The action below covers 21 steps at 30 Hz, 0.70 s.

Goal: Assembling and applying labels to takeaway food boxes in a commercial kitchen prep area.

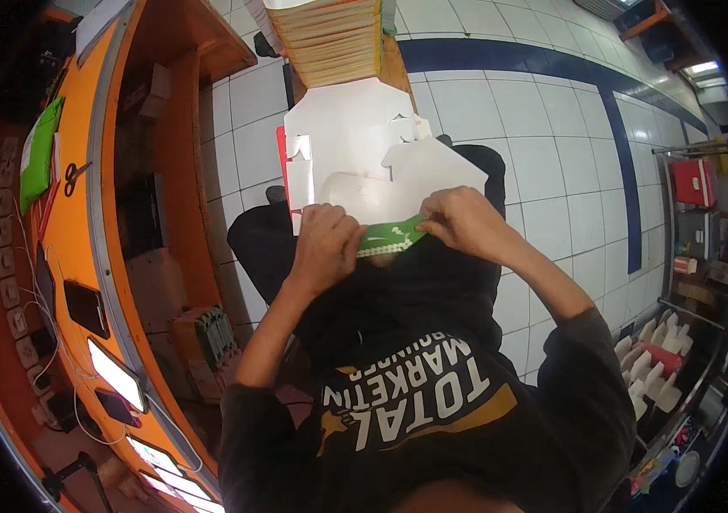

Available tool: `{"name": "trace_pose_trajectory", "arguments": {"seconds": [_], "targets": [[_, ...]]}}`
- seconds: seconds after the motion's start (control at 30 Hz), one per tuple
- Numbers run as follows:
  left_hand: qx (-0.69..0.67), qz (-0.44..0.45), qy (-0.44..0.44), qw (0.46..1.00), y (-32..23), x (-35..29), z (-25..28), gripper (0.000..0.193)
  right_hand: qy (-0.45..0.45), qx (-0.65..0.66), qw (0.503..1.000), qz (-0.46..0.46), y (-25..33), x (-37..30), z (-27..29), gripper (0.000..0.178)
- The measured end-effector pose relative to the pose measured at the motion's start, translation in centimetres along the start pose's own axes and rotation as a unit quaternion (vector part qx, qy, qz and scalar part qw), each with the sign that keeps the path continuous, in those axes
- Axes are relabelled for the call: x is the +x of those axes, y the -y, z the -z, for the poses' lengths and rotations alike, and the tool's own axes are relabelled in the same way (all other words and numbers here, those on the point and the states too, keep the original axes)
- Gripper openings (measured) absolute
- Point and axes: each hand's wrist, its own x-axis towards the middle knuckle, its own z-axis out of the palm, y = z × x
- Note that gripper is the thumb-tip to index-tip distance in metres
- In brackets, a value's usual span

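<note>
An unfolded cardboard box (351, 128), white on the inside with cut slots and tabs, lies in front of me over my lap. Its near edge carries a green printed flap (388, 234), folded up toward me. At the left end of that flap, my left hand (327, 246) pinches the card between thumb and fingers. My right hand (464, 224) grips the flap's right end the same way, its thumb on the green side. Parts of the box's near edge are hidden behind my fingers. A strip of red shows along its left side.
Beyond the box rises a tall stack of flat cartons (327, 43). Along the left runs an orange counter (82, 231) bearing scissors (75, 178), a green packet (41, 154), several phones and cables. A rack (670, 299) with a red container (692, 182) stands right, on white tiled floor.
</note>
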Motion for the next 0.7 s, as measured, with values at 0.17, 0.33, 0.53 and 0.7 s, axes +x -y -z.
{"name": "trace_pose_trajectory", "arguments": {"seconds": [0.17, 0.33, 0.53, 0.7], "targets": [[-0.023, -0.067, 0.035, 0.997, -3.1, 2.5, 1.0, 0.019, 0.028, -0.074, 0.997, 0.016, 3.6, 1.6, 1.6, 0.009], [-0.016, -0.044, 0.018, 0.999, -3.5, 4.9, 2.1, 0.014, -0.026, -0.119, 0.989, 0.080, 5.6, 3.0, 2.9, 0.015], [-0.040, 0.034, -0.013, 0.999, -1.7, 5.1, 3.2, 0.014, -0.038, -0.034, 0.993, 0.104, 2.1, 2.5, 6.3, 0.046], [-0.062, 0.035, -0.004, 0.997, -1.4, 4.8, 3.0, 0.011, 0.020, 0.040, 0.999, 0.028, -0.2, 2.9, 5.5, 0.025]]}}
